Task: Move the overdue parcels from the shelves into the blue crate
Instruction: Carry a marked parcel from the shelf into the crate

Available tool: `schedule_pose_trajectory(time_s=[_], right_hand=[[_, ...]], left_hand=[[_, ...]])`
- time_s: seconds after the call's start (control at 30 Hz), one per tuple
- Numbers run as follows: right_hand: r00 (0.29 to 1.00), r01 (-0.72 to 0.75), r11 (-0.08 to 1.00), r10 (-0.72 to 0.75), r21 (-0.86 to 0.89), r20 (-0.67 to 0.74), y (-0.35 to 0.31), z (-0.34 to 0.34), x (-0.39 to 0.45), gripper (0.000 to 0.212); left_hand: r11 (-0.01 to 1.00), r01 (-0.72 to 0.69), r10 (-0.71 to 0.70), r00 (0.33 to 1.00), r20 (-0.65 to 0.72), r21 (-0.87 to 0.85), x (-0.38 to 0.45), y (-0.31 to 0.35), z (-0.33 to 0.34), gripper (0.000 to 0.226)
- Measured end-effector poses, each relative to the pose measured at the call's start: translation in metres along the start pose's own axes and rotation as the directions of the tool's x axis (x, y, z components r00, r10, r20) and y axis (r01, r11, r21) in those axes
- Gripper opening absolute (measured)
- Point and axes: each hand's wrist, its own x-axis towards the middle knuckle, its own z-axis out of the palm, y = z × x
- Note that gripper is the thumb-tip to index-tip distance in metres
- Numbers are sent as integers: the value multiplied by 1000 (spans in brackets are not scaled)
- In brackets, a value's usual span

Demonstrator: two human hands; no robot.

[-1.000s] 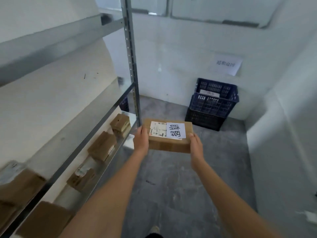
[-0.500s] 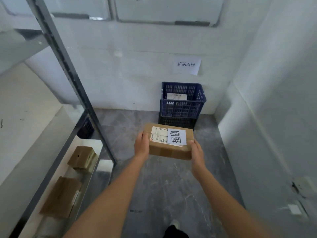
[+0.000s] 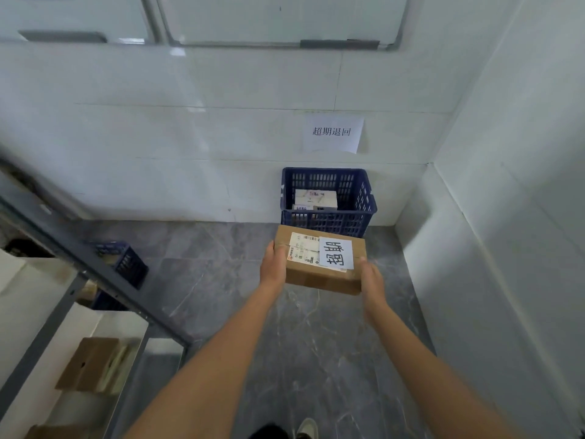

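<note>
Carrying: the parcel [image 3: 319, 259] is held level in the air between both hands, above the floor [image 3: 221, 280] and just short of the crate [image 3: 329, 218].
Left hand [image 3: 273, 267]: fingers wrapped on the parcel's left end, thumb on top.
Right hand [image 3: 371, 282]: palm pressed to the right end, fingers under or behind it, partly hidden.
Long axis: runs left to right, across the line of travel, roughly parallel to the crate's near rim.
Crate: straight ahead against the back wall, near the room's right corner; white boxes [image 3: 315, 198] already lie inside.
Key relation: the crate sits beyond the fingertips, so the parcel likely goes forward over the near rim, then down.
Nearer hand: about equal.
</note>
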Motion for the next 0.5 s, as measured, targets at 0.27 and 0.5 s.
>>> schedule_pose_trajectory(time_s=[0.27, 0.5], right_hand=[[999, -53, 997, 53, -48, 5, -40, 19, 135, 45], [999, -21, 999, 20, -38, -31, -91, 44, 263, 40]], left_hand=[[994, 105, -105, 994, -9, -6, 130, 22, 54, 31], [989, 147, -147, 989, 13, 31, 272, 54, 100, 34]])
